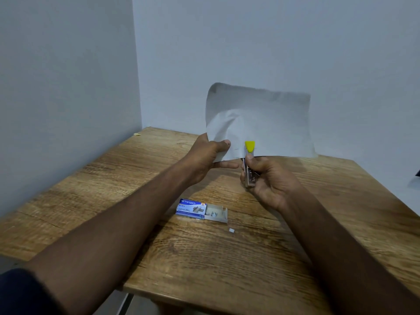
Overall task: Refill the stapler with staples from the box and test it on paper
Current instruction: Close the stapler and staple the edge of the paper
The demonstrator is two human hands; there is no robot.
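Holding: your left hand (204,155) pinches the paper (261,123) by its near corner, above the worktop (91,201).
Stapler (250,147): gripped in your right hand's (270,180) curled fingers, yellow tip at the paper's lower edge.
Staple box (200,210): open on the worktop.

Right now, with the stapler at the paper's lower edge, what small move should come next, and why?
Probably squeeze the stapler shut with the right hand. Its yellow nose overlaps the lower edge of the paper, which the left hand holds up beside it; the staple box lies open on the table.
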